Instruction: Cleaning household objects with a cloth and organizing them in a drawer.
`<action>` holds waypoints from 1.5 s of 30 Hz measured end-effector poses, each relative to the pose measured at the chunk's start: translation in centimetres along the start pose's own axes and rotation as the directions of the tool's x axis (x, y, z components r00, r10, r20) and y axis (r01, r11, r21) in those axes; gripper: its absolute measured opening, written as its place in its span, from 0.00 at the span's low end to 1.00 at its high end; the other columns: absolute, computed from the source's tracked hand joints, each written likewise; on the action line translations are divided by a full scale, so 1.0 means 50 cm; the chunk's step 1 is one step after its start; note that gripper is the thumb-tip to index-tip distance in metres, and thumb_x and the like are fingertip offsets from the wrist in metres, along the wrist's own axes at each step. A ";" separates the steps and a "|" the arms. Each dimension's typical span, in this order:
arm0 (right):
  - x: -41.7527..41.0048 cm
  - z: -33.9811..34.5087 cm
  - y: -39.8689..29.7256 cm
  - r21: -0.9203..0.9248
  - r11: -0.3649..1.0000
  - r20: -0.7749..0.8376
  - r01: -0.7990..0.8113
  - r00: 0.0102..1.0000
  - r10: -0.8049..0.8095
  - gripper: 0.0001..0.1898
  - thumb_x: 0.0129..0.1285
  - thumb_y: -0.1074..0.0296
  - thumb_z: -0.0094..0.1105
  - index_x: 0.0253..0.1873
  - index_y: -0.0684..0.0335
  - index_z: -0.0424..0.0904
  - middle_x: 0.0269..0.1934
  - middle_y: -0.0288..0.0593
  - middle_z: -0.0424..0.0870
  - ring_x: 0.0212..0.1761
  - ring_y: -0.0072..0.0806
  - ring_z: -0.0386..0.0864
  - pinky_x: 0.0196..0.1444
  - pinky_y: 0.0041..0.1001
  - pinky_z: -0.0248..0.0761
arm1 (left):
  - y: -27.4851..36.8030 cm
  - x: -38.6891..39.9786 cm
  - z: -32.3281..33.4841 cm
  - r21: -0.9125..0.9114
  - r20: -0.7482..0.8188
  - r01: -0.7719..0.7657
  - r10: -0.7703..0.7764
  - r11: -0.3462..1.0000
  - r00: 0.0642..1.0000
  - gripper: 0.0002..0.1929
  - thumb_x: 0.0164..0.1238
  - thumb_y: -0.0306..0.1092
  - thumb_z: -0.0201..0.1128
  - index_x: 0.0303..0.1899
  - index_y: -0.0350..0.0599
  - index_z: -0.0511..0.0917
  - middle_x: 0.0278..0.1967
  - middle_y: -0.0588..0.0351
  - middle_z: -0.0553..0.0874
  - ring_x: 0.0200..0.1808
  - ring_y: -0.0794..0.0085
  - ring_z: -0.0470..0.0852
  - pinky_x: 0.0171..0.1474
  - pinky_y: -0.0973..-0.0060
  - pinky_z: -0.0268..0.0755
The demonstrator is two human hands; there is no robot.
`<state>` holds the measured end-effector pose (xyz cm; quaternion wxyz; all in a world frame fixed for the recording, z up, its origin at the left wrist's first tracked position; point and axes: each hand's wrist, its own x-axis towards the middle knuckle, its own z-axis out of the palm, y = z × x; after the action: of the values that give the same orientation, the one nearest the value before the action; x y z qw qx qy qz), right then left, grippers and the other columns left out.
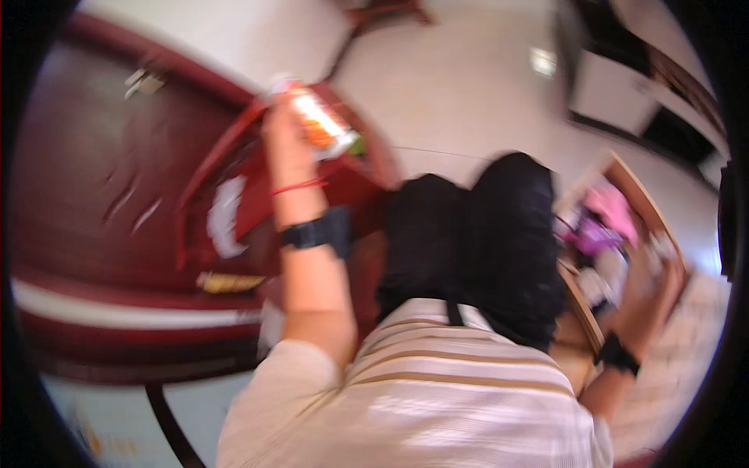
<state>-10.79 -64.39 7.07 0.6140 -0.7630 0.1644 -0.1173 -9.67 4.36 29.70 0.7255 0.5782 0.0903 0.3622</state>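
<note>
My left hand (282,120) is wrapped around a white and orange cylindrical container (320,123), a can or bottle that is blurred. It is held above an open red wooden drawer (345,193). In the drawer lies a white crumpled piece (227,219), perhaps paper or plastic. On my right, my right hand (649,263) is over an open wooden box or drawer (641,190), close to its far side. Motion blur hides whether its fingers hold anything. Beside that hand are a pink cloth-like item (610,209), a purple item (595,237) and pale items (608,275).
A dark red wooden tabletop (76,175) fills the left, with small pale objects (143,83) on it. Near the red drawer is a yellow object (231,282). My black-clad legs (468,234) sit between the two drawers. A white and black cabinet (620,93) stands beyond the tiled floor (462,76).
</note>
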 end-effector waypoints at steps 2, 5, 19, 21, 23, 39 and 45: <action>0.018 0.067 0.003 -0.010 1.000 -0.028 -0.001 1.000 0.000 0.19 0.60 0.65 0.48 0.56 0.60 0.75 0.47 0.40 0.78 0.49 0.28 0.72 0.50 0.25 0.64 | 0.035 0.006 0.039 -0.064 0.318 0.219 -0.188 0.974 0.929 0.16 0.68 0.45 0.56 0.47 0.42 0.74 0.37 0.55 0.81 0.37 0.69 0.80 0.40 0.69 0.76; -0.070 0.186 -0.170 0.249 0.965 -0.006 -0.083 0.996 0.087 0.16 0.58 0.69 0.53 0.52 0.63 0.76 0.45 0.40 0.78 0.48 0.24 0.73 0.49 0.22 0.65 | 0.055 -0.043 0.127 0.003 0.427 0.251 -0.228 0.968 0.875 0.21 0.70 0.46 0.52 0.56 0.42 0.69 0.46 0.49 0.80 0.45 0.65 0.80 0.49 0.65 0.75; -0.187 0.251 -0.141 -0.706 0.665 0.299 0.245 0.954 -0.035 0.32 0.47 0.62 0.69 0.59 0.59 0.68 0.49 0.55 0.73 0.53 0.44 0.73 0.55 0.39 0.67 | -0.286 -0.396 0.651 0.022 0.787 0.919 -0.574 0.393 0.226 0.13 0.62 0.42 0.63 0.40 0.44 0.73 0.32 0.55 0.80 0.36 0.68 0.81 0.42 0.66 0.76; -0.168 0.227 -0.147 -0.571 0.812 0.337 0.123 0.937 0.095 0.34 0.43 0.65 0.70 0.59 0.59 0.68 0.48 0.56 0.73 0.52 0.46 0.73 0.55 0.37 0.67 | -0.316 -0.425 0.640 0.110 0.781 0.934 -0.611 0.339 0.130 0.14 0.65 0.42 0.60 0.43 0.42 0.73 0.34 0.54 0.80 0.37 0.65 0.81 0.44 0.62 0.77; -0.166 0.191 -0.157 -0.530 0.847 0.234 0.035 0.966 0.106 0.33 0.44 0.67 0.70 0.58 0.61 0.69 0.49 0.51 0.76 0.51 0.39 0.75 0.55 0.33 0.67 | -0.356 -0.448 0.613 0.093 0.754 0.924 -0.632 0.370 0.178 0.14 0.65 0.42 0.60 0.43 0.43 0.73 0.34 0.54 0.80 0.36 0.66 0.81 0.43 0.63 0.77; -0.182 0.110 -0.259 0.698 0.694 0.281 -0.174 0.959 -0.042 0.23 0.56 0.76 0.59 0.59 0.63 0.71 0.55 0.41 0.75 0.57 0.29 0.72 0.61 0.29 0.64 | -0.268 -0.469 0.560 0.418 0.881 0.895 -0.307 0.152 -0.359 0.30 0.66 0.53 0.55 0.61 0.41 0.66 0.54 0.50 0.76 0.51 0.62 0.79 0.57 0.43 0.67; -0.181 0.127 -0.295 0.700 0.714 0.040 0.003 0.998 -0.043 0.18 0.58 0.80 0.52 0.54 0.62 0.74 0.51 0.42 0.76 0.53 0.28 0.74 0.55 0.26 0.68 | -0.261 -0.464 0.562 0.363 0.905 0.914 -0.300 0.180 -0.300 0.31 0.66 0.54 0.54 0.60 0.38 0.65 0.54 0.48 0.75 0.53 0.61 0.77 0.57 0.41 0.65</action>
<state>-15.11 -52.26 20.28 0.8594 -0.4794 0.0820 -0.1578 -5.48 -32.89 20.06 0.7989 0.2558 -0.1245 -0.5299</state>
